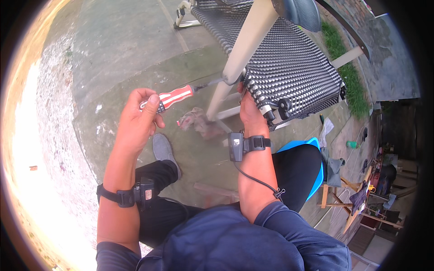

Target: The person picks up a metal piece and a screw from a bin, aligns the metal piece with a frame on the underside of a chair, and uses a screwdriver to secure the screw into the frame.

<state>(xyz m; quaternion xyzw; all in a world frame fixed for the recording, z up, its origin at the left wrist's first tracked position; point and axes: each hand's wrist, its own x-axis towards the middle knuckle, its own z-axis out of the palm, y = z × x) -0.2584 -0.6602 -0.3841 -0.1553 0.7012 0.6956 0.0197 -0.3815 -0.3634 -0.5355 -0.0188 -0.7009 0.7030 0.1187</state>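
Observation:
My left hand [143, 110] grips the end of a screwdriver [177, 95] with a red-and-white striped handle. Its shaft points right, and the tip meets the beige frame tube [244, 47] of a chair. The chair has a black-and-white woven seat [289, 67] and is tipped over. My right hand [249, 108] reaches up behind the frame tube at the seat's near edge, close to the screwdriver's tip. Its fingers are hidden by the tube and the weave, so I cannot see what they hold. A black knob [284, 107] sits at the seat's corner.
A crumpled rag [201, 123] lies on the green ground sheet [149, 81] below the screwdriver. Beneath my right leg is a blue stool [316, 180]. Grass [355, 86] grows beyond the chair. Tools, cloths and a wooden stand [346, 198] are to the right.

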